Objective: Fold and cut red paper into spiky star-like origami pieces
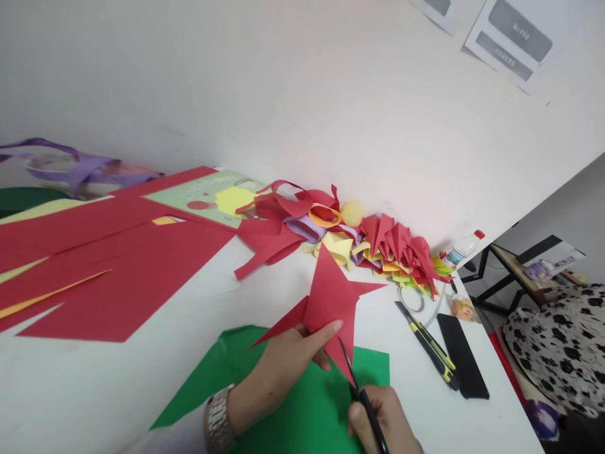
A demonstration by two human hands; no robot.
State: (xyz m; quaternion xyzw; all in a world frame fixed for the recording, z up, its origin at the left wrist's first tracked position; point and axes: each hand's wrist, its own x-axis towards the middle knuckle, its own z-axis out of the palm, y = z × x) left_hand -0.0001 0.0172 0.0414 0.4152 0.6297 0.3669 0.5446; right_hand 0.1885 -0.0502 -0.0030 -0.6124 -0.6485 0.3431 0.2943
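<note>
My left hand (288, 356) pinches a folded piece of red paper (331, 293) with several pointed flaps, its thumb lying on top. My right hand (385, 419) is closed around the handles of black scissors (371, 416). Their blade lies along the lower point of the red paper; the second blade is mostly hidden behind the paper, so whether it is cutting I cannot tell. Beneath both hands lies a sheet of green paper (302, 416) on the white table (208, 296).
Large red sheets (155, 271) cover the left side. Folded red and yellow paper pieces (390, 243) line the wall. At right are a utility knife (428, 343), a black flat object (463, 356), a tape roll (410, 299) and a plastic bottle (460, 249) near the table's edge.
</note>
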